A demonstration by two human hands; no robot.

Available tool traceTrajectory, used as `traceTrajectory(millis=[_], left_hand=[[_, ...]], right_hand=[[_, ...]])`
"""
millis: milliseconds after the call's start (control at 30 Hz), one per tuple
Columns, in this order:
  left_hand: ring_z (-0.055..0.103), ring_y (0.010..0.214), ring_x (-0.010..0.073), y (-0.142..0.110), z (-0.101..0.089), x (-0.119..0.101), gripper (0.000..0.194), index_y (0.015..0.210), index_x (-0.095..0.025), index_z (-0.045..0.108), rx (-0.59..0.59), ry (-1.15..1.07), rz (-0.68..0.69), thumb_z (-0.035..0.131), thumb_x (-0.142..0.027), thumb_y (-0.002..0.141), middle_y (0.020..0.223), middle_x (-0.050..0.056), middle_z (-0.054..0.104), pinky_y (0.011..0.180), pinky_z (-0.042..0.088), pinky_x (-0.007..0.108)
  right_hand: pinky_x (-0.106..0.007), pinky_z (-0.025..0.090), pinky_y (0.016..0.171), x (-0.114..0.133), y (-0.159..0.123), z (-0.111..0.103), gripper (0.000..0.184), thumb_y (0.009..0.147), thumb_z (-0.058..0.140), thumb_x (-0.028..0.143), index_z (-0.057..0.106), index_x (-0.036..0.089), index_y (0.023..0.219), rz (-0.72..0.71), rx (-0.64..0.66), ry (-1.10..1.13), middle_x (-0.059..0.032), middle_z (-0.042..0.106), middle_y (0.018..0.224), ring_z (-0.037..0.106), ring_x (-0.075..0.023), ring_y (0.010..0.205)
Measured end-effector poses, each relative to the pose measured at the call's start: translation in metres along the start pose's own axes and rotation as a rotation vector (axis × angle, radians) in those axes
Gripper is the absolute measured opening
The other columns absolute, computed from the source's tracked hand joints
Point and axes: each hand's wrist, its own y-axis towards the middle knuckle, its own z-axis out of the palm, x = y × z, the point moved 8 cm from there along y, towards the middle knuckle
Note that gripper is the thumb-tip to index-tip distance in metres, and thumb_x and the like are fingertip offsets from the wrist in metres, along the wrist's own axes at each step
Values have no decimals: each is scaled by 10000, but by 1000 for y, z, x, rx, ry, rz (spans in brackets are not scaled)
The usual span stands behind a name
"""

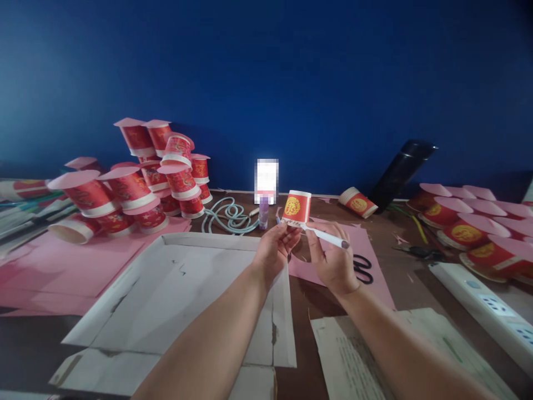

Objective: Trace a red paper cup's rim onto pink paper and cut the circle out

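Note:
My left hand (275, 244) is closed round the lower rim of a red paper cup (296, 208) with a gold emblem, held up over the table. My right hand (328, 256) grips a white glue stick (328, 238) whose tip touches the cup's bottom edge. A purple glue stick (264, 213) stands just behind the hands. Black scissors (363, 269) lie on a pink paper sheet (366, 244) under my right hand.
A pile of red cups with pink paper lids (137, 186) is stacked at the left on pink sheets (62, 266). More lidded cups (470, 228) lie at the right. A flat white cardboard box (183, 289), a coiled cable (229, 216), a black bottle (402, 172) and a power strip (487, 305) surround me.

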Motion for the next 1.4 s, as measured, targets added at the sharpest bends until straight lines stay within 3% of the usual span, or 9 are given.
traceTrajectory(millis=[900, 1100, 1400], left_hand=[[709, 773, 142, 1, -1, 0, 82, 850, -110, 689, -29, 10, -14, 637, -168, 822, 808, 75, 721, 814, 548, 243], [712, 823, 153, 1, -3, -3, 98, 877, -110, 696, -45, -1, 19, 631, -167, 830, 839, 85, 730, 858, 542, 259], [710, 768, 142, -1, 0, -2, 111, 860, -105, 698, -39, -5, -13, 608, -168, 847, 804, 76, 728, 773, 547, 232]], right_hand=[[-416, 490, 857, 0, 1, -3, 139, 920, 543, 242, 637, 221, 1020, 13, -25, 11, -70, 717, 944, 648, -240, 943], [-403, 491, 799, -6, 1, -11, 133, 930, 535, 261, 629, 209, 1009, 46, -103, -18, -87, 710, 968, 640, -239, 902], [-413, 486, 851, 3, 1, -2, 128, 931, 532, 229, 623, 207, 1018, 4, -18, 19, -77, 717, 948, 645, -232, 930]])
